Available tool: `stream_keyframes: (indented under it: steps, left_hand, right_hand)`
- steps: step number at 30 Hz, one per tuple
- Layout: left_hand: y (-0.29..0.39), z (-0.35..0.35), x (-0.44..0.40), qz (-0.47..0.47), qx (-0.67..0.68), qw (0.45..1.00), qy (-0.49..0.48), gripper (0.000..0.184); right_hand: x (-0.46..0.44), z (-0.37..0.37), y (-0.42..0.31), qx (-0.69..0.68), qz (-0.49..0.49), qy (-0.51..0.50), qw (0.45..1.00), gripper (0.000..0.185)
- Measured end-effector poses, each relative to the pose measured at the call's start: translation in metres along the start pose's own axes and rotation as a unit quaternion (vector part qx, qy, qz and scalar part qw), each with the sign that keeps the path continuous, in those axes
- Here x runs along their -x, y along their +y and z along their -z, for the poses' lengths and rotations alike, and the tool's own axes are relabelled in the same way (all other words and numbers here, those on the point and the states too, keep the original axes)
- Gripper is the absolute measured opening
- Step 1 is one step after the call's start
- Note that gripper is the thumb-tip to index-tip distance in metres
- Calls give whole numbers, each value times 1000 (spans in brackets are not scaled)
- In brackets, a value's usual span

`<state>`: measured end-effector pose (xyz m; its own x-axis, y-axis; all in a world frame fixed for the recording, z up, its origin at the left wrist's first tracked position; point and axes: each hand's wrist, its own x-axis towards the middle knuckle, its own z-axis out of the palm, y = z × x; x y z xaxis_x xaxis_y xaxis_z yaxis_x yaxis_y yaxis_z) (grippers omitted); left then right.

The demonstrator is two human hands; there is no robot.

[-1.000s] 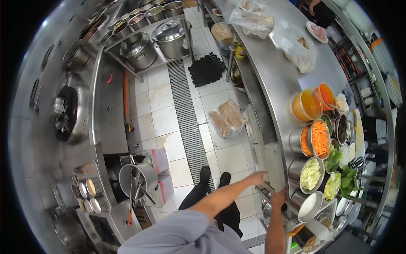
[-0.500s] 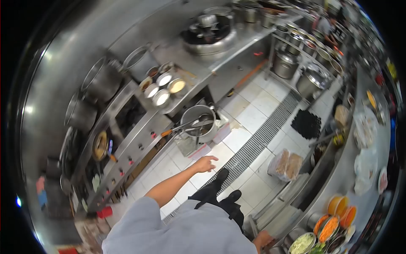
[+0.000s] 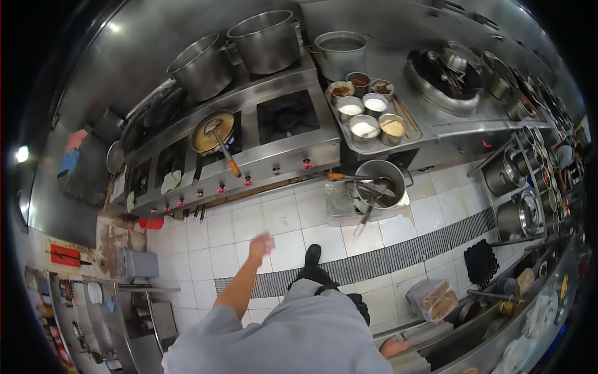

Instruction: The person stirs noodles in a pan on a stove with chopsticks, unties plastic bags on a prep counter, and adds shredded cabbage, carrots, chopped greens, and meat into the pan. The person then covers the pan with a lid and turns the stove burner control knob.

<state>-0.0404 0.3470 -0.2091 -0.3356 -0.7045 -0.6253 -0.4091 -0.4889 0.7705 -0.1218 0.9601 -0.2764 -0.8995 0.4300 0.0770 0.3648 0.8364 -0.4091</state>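
Note:
My left hand [image 3: 261,245] hangs over the tiled floor, slightly blurred, with its fingers loosely apart and nothing visible in it. My right hand [image 3: 393,346] is low at the right, beside the edge of the steel counter [image 3: 430,336]; its fingers are partly stretched out and seem to hold nothing. Ahead on the stove [image 3: 293,156] sits a wok [image 3: 202,142] with brownish liquid, a wooden-handled ladle [image 3: 215,128] lying in it. A large pot [image 3: 398,171] with utensils in it stands low in front of the stove.
Large stockpots [image 3: 265,47] stand behind the burners. A tray [image 3: 414,134] carries several metal containers of powders and sauces. A drain grate [image 3: 367,258] crosses the floor. A plastic-wrapped bag [image 3: 430,299] and a black mat [image 3: 481,262] are at the right.
My view has turned left, bringing more of the stove and the shelves at left into sight. My left hand has swung back towards the left; the right hand still hangs by the counter.

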Motion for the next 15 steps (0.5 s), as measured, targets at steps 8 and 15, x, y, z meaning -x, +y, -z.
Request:
stream_keyframes:
  steps: [8, 15]
  left_hand:
    - [235, 20, -170, -58, 244, 965, 78, 47]
    - [248, 49, -109, -107, 170, 963, 182, 22]
  right_hand:
    - [-32, -56, -148, -3, -8, -214, 977, 68]
    - [-17, -74, -297, -131, 43, -348, 927, 68]
